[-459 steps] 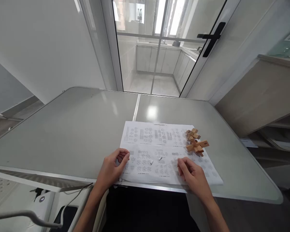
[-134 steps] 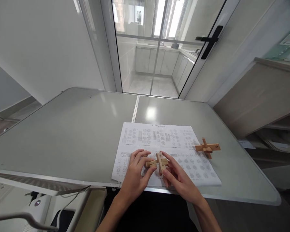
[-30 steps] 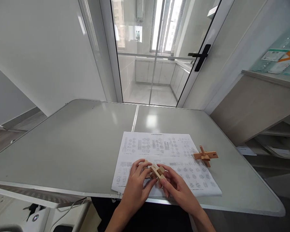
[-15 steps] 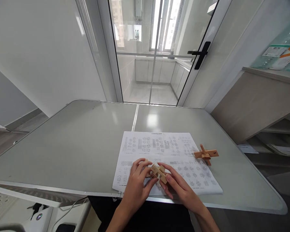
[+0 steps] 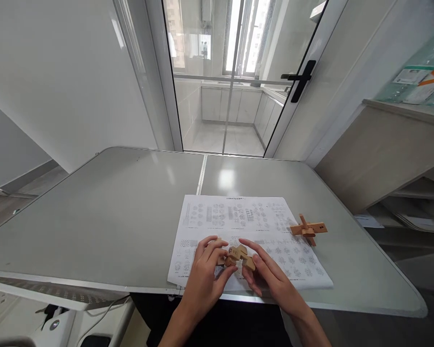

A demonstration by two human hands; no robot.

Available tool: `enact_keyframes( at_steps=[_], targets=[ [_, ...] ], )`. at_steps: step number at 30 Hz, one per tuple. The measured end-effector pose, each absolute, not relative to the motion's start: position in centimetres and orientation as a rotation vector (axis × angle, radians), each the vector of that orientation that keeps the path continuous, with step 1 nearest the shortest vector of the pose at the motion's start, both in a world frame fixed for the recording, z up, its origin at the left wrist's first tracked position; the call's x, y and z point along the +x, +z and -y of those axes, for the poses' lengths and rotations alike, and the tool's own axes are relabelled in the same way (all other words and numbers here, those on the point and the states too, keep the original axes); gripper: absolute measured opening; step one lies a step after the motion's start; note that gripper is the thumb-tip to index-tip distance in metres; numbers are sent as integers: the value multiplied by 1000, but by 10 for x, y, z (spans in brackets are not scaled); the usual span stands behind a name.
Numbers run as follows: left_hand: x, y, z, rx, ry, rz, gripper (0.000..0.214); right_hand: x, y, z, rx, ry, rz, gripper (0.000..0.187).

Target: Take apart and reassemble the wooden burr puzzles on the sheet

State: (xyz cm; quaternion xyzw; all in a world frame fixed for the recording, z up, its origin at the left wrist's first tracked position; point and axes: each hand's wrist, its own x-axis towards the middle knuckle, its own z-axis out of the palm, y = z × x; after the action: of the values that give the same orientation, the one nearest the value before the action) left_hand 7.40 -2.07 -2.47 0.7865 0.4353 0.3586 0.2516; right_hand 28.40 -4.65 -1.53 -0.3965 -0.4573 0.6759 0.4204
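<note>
Small notched wooden puzzle pieces (image 5: 237,252) are held between my two hands, low over the printed sheet (image 5: 220,212). My left hand (image 5: 207,272) is closed round the left end of them, thumb and fingertips pinching. My right hand (image 5: 273,277) pinches the notched piece at its right end (image 5: 249,263), with the thumb on top and the index finger raised above it. My fingers cover parts of the pieces, so I cannot tell how they interlock. To the right, an assembled wooden cross puzzle (image 5: 308,229) lies across the sheet's edge.
The sheet lies on a grey table (image 5: 94,217) with a centre seam. A glass door with a black handle (image 5: 301,81) stands beyond it. A wooden shelf unit (image 5: 394,154) with plastic bottles on top is at the right. Below left is a white surface with a cable.
The wooden pieces between my hands have turned, and the right end now sits at a different angle. My right hand has shifted slightly right. My left hand has stayed nearly still.
</note>
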Motion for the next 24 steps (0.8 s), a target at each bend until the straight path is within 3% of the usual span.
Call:
enact_keyframes(
  at_steps=[7,11,18,24],
  targets=[
    [74,-30,20,1997,1090,-1292,12,291,-16,46,-958,1792,963,70],
    [72,-26,20,1912,1199,-1423,7,289,-14,46,-1029,1669,984,66],
    [45,-25,16,1937,1294,-1736,19,267,-13,44,-1265,1480,1271,71],
    [38,-32,16,2090,1251,-1797,20,246,-18,39,-1520,1170,1478,60]
  ],
)
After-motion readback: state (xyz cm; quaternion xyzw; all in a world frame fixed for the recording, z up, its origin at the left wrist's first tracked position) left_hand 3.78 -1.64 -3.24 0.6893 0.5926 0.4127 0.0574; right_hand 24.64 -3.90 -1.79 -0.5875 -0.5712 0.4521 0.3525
